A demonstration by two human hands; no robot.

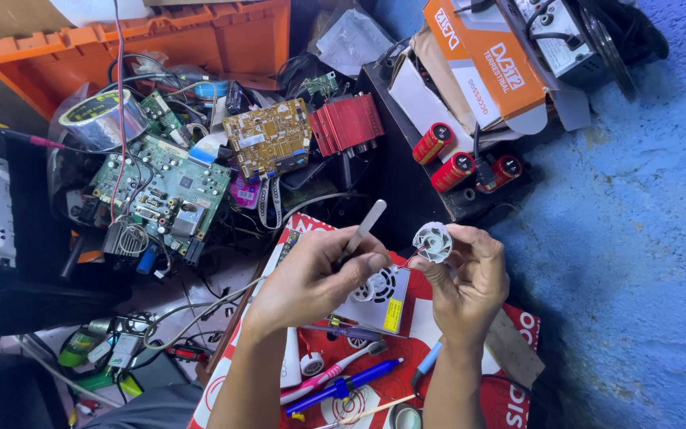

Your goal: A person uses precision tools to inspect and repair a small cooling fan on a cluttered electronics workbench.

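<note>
White fan wheel [433, 241] pinched in right hand [468, 276] fingers; metal tweezers [363, 227] gripped by left hand [319, 274], tips beside the wheel, above perforated metal box [380, 292].

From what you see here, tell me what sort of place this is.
Likely an electronics repair bench: green circuit boards, red capacitors, and tweezers in the left hand beside a small fan.

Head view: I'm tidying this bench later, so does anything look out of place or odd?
Yes. Bare circuit boards lie heaped and tilted among loose wires, and a toothbrush sits among the tools. The right hand holds a small white fan rotor loose, apart from any housing.
</note>
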